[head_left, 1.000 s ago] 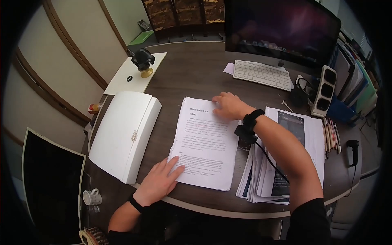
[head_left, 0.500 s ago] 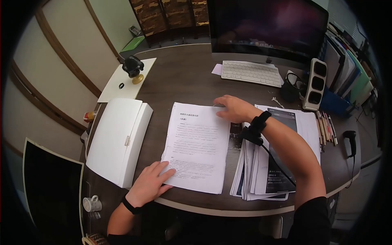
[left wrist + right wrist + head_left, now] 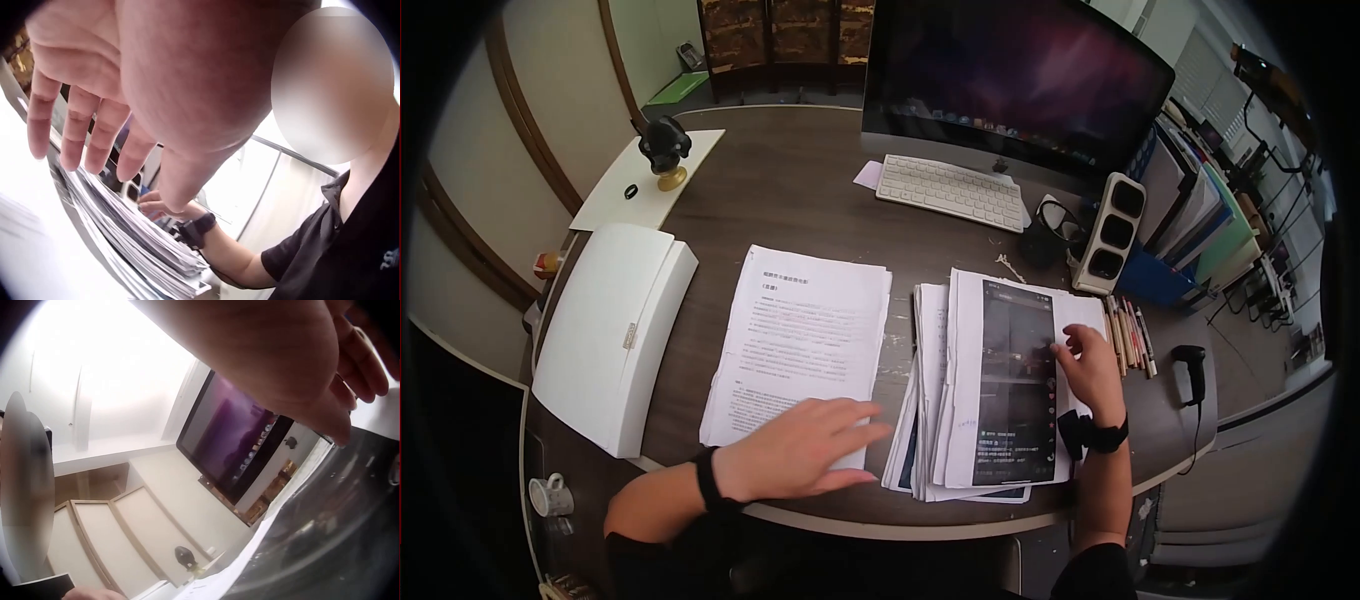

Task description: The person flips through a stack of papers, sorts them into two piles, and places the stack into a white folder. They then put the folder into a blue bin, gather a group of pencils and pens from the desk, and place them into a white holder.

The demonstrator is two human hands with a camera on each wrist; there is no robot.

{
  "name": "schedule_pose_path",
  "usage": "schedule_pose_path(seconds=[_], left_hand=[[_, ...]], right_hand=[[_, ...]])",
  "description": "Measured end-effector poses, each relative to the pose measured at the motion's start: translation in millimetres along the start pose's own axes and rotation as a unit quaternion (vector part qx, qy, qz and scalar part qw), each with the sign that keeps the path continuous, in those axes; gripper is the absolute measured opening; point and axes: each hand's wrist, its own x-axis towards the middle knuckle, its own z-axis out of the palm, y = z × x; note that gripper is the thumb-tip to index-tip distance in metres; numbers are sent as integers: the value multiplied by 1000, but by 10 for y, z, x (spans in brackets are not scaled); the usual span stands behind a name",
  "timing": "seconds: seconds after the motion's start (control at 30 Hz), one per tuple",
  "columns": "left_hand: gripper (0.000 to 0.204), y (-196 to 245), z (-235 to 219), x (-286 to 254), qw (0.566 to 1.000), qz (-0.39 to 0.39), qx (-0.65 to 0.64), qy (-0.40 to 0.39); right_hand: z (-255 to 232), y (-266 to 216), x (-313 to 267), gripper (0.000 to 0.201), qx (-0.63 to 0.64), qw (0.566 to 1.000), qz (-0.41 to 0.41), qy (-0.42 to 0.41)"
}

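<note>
A squared stack of printed text sheets (image 3: 800,330) lies on the desk in front of the person. Over its lower right part reaches the left hand (image 3: 800,455), palm down, fingers straight and spread, holding nothing. To the right is a second, less even pile of papers (image 3: 965,400), topped by a page with a dark phone-screen picture (image 3: 1015,390). The right hand (image 3: 1092,375) is at that pile's right side, fingers loosely bent and thumb toward the dark picture, with nothing gripped. Spread fingers (image 3: 74,131) show above the layered paper edges in the left wrist view.
A white printer-like box (image 3: 605,335) stands left of the sheets. Behind are a keyboard (image 3: 950,190) and a large monitor (image 3: 1010,80). Pencils (image 3: 1130,335), a three-section holder (image 3: 1105,235) and a black corded device (image 3: 1190,375) are on the right. A mug (image 3: 550,495) sits lower left.
The right hand has left the text stack's top right corner and moved right to the other pile. The left hand has shifted right across the stack's lower edge. The head view has turned right.
</note>
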Motion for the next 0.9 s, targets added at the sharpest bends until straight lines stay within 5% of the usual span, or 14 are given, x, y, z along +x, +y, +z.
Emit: schedule_pose_path(seconds=[0.23,0.33,0.43,0.53,0.7,0.9], left_hand=[[57,-40,668,561,997,63,31,-22],[58,-78,745,580,994,54,67,-62],[58,-96,735,581,994,47,68,-73],[56,-119,736,576,994,46,58,-78],[54,-143,723,581,995,45,41,-77],[49,-227,748,574,997,32,-23,-69]], right_hand=[[82,129,-162,46,9,998,48,28],[13,82,-136,49,118,986,112,-22],[95,147,-166,49,105,990,85,38],[111,261,-162,50,140,985,102,11],[115,215,-155,41,218,967,131,33],[74,137,-175,21,156,977,135,56]])
